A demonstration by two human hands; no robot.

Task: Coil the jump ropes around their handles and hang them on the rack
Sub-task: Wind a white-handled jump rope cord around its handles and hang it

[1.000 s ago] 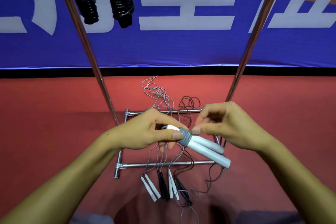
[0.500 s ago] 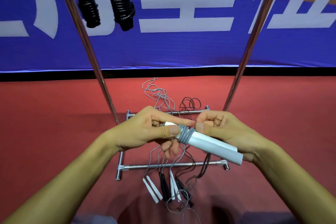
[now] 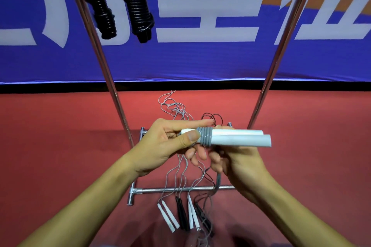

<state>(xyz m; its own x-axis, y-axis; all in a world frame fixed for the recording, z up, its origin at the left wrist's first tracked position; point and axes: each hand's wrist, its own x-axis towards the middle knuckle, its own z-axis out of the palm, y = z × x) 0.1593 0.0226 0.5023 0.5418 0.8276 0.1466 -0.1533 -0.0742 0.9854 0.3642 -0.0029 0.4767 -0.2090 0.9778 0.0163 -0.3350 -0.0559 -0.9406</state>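
Note:
My left hand (image 3: 168,144) pinches one end of a pair of white jump-rope handles (image 3: 239,138), held side by side and nearly level. Several turns of grey rope (image 3: 205,136) are wound tight around the handles beside my left thumb. My right hand (image 3: 234,161) is under the handles, its fingers curled round the grey rope, which trails down from it. Two coiled black jump ropes (image 3: 138,4) hang at the top left of the metal rack (image 3: 112,90).
On the red floor below lie several loose jump ropes: white handles (image 3: 167,216), black handles (image 3: 181,215), and tangled grey and black cords (image 3: 174,106). The rack's base bars (image 3: 176,190) frame them. A blue banner covers the wall behind.
The handles swung from tilting down-right to nearly level. My right hand moved from above the coil to below the handles, carrying the rope around.

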